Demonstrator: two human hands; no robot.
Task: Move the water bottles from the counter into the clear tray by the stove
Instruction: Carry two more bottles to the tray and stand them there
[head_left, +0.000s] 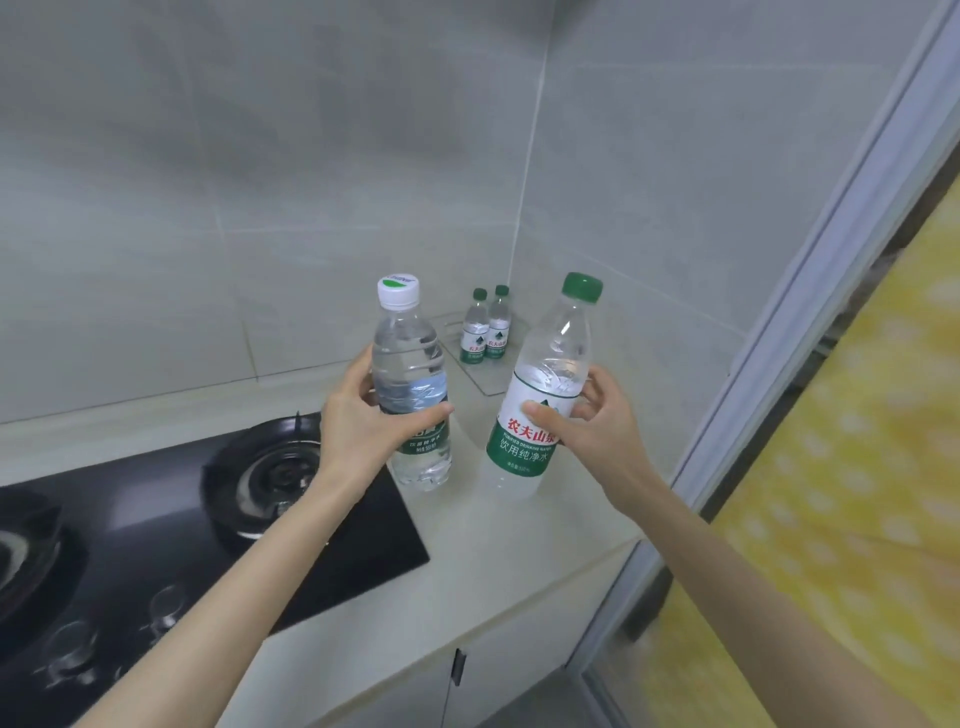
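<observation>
**A:** Both hands are closest to us. What do they hold?

**B:** Left hand (358, 415) is wrapped around the white-cap bottle (410, 358), and right hand (597, 421) around the green-cap bottle (545, 384). The bottles are almost upright and seem lifted off the bench (509, 535), on the near side of the clear tray (484, 383).

**A:** Which hand is nearer to the tray?

**B:** I think the right one. The tray lies just behind, between the two bottles.

**A:** Is something in the way?

**B:** Two small bottles (485, 332) stand at the tray's far side. The stove (270, 478) is to the left of the tray.
</observation>
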